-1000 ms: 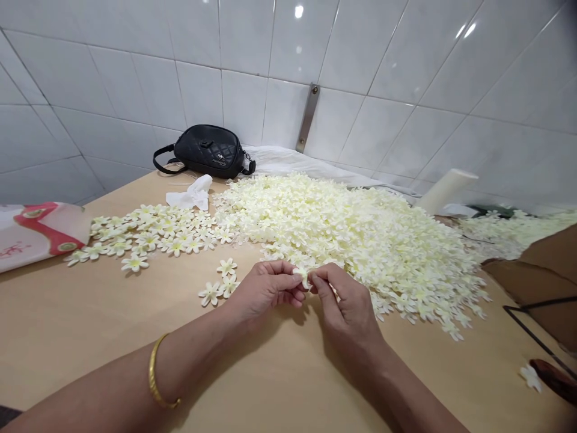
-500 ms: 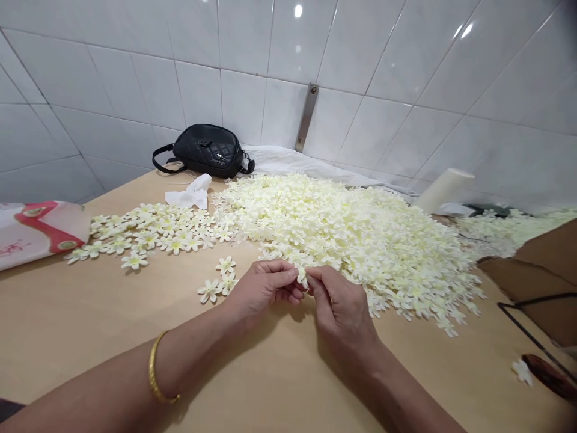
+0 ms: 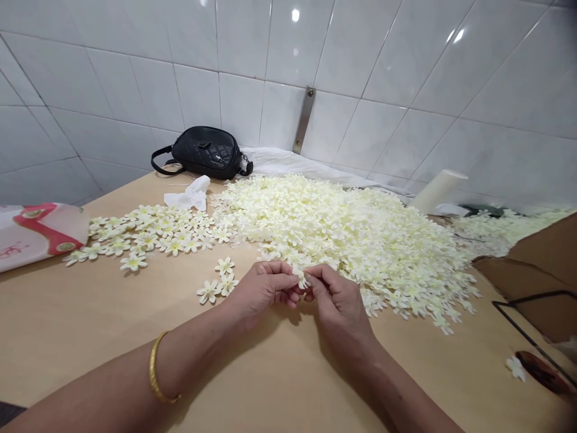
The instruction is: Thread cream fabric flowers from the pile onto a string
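Creamy white with a faint yellow tint, a small petalled flower (image 3: 303, 277), partly hidden, is pinched by thumb and fingers of both the bare left hand (image 3: 270, 287) and the bare right hand (image 3: 339, 300), which meet above the smooth tan tabletop (image 3: 279, 379), forearms angled inward. Just beyond spreads a broad heap of pale yellow-white blossoms (image 3: 351, 234), then a black quilted bag (image 3: 207, 153) near the glossy grey-white tiled wall (image 3: 243, 42).
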`<state>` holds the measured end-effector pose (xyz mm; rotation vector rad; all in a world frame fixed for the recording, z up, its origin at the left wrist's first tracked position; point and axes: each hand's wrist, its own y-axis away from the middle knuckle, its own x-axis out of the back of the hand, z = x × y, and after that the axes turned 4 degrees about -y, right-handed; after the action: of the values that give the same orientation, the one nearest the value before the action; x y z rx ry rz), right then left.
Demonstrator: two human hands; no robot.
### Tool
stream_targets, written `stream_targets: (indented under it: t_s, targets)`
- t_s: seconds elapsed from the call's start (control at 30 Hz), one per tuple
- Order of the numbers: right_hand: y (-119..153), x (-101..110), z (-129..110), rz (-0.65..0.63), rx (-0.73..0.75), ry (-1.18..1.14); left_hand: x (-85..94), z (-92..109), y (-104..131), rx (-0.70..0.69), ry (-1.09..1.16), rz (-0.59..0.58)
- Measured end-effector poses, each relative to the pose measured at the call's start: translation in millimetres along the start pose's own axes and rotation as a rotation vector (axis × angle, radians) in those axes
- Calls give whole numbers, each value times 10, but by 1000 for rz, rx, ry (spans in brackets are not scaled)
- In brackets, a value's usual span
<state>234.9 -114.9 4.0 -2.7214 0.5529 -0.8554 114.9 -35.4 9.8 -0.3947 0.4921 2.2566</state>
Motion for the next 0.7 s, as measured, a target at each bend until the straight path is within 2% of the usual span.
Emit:
stream_targets:
  t_s: [0.4, 0.5, 0.6, 0.7]
  targets:
    - [-11, -27, -18, 2, -180, -312, -22, 9, 3, -17, 5, 44]
    - [-33, 5, -28, 32, -224, -381, -18, 9, 1, -34, 13, 37]
    - [-77, 72, -18, 88, -231, -450, -23, 13, 1, -47, 25, 78]
    - [-154, 189, 21, 171, -181, -378, -29, 8, -8, -42, 30, 109]
